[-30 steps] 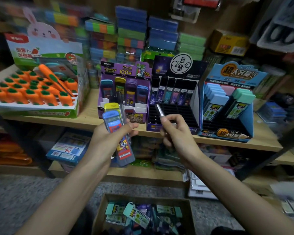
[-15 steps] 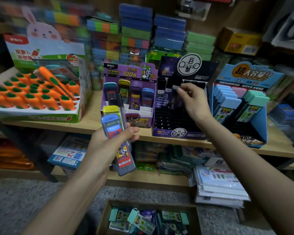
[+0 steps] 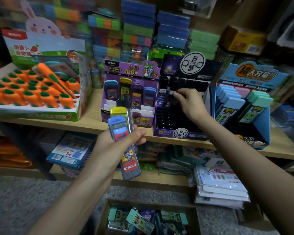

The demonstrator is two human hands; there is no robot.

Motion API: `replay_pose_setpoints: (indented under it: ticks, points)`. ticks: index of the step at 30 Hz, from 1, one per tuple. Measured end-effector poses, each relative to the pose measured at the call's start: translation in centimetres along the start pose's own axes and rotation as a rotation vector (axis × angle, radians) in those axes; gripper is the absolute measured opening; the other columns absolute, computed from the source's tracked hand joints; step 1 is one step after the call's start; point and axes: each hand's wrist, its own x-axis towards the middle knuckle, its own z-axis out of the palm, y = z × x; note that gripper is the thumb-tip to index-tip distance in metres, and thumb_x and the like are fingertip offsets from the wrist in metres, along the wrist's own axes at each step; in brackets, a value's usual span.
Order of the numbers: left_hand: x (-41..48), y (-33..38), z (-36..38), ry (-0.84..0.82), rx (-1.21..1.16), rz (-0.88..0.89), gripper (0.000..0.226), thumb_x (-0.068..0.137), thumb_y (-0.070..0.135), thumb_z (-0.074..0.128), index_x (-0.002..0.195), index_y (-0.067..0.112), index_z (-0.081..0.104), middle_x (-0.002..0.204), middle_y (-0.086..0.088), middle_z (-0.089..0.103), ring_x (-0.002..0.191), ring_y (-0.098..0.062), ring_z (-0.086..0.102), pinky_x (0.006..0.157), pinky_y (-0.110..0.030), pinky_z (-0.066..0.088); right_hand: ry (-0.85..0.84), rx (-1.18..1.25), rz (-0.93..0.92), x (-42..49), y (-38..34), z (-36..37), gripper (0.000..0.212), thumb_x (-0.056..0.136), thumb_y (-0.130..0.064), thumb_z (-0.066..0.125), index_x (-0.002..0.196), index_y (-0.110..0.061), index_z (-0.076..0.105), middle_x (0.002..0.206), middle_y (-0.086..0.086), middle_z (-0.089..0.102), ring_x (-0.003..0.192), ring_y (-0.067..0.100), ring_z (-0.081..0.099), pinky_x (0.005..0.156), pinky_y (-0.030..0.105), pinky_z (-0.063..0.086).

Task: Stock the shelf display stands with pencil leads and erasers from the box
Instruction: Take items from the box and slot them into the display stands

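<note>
My left hand [image 3: 120,143] grips a bundle of pencil lead cases [image 3: 124,138] in front of the shelf edge: a blue-capped one on top, a yellow-capped one behind it and thin dark tubes. My right hand [image 3: 189,103] reaches into the black display stand [image 3: 173,119]. Its fingertips pinch a slim dark lead tube [image 3: 171,99] standing in the top row, second slot from the left. Left of it stands the purple stand [image 3: 131,72] with wide lead cases. On the right is the blue stand [image 3: 261,126]. The cardboard box [image 3: 103,216] on the floor holds mint-capped lead cases [image 3: 139,219].
A carrot-shaped item display [image 3: 32,97] fills the shelf's left end. Coloured stacked packs [image 3: 137,31] line the back of the shelf. Lower shelves hold a blue packet [image 3: 70,151] and a pile of flat plastic packs [image 3: 219,185] that overhangs at the right.
My right hand carried a slim tube from in front of my chest up to the black stand's top row, then shifted slightly left along it. My left hand kept its bundle nearly still.
</note>
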Motion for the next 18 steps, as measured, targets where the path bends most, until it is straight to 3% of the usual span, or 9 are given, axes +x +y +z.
replay_pose_setpoints:
  ticks: [5, 9, 11, 14, 18]
  points:
    - [0.1, 0.1, 0.1, -0.02, 0.03, -0.012, 0.018, 0.082, 0.018, 0.067, 0.101, 0.018, 0.065, 0.089, 0.003, 0.076, 0.084, -0.012, 0.072, 0.072, -0.03, 0.053, -0.055, -0.163, 0.079, 0.9, -1.0, -0.2, 0.03, 0.096, -0.024, 0.053, 0.086, 0.0, 0.068, 0.082, 0.012, 0.067, 0.081, 0.024, 0.063, 0.075, 0.032, 0.047]
    - [0.1, 0.0, 0.4, -0.049, 0.017, -0.012, 0.02, 0.083, 0.02, 0.066, 0.102, 0.015, 0.065, 0.091, 0.002, 0.075, 0.084, -0.013, 0.072, 0.071, -0.03, 0.057, -0.063, -0.239, 0.062, -0.7, -2.6, -1.0, 0.037, 0.097, -0.034, 0.049, 0.08, -0.005, 0.064, 0.077, 0.009, 0.066, 0.076, 0.025, 0.062, 0.069, 0.034, 0.048]
    - [0.1, -0.1, 0.8, -0.092, 0.02, -0.02, 0.022, 0.084, 0.021, 0.065, 0.104, 0.013, 0.065, 0.092, 0.001, 0.075, 0.085, -0.014, 0.072, 0.068, -0.025, 0.058, -0.103, -0.048, 0.049, -3.0, -4.0, -1.5, 0.036, 0.097, -0.036, 0.047, 0.081, -0.01, 0.065, 0.074, 0.004, 0.068, 0.07, 0.017, 0.063, 0.065, 0.031, 0.05]
    - [-0.3, -0.3, 1.6, -0.173, 0.029, -0.032, 0.02, 0.085, 0.018, 0.063, 0.104, 0.012, 0.066, 0.093, -0.002, 0.075, 0.084, -0.016, 0.072, 0.066, -0.021, 0.057, -0.286, 0.47, 0.124, -7.1, -6.4, -1.7, 0.033, 0.096, -0.036, 0.048, 0.085, -0.012, 0.067, 0.074, -0.002, 0.069, 0.064, 0.004, 0.061, 0.055, 0.014, 0.045]
    - [-0.9, -0.7, 2.8, -0.259, 0.012, -0.049, 0.02, 0.083, 0.016, 0.064, 0.103, 0.016, 0.067, 0.093, -0.007, 0.075, 0.085, -0.022, 0.072, 0.075, -0.029, 0.059, -0.411, 0.859, 0.293, -10.2, -7.5, -2.0, 0.019, 0.088, -0.03, 0.062, 0.087, -0.012, 0.067, 0.076, 0.004, 0.064, 0.066, 0.015, 0.056, 0.054, 0.022, 0.048]
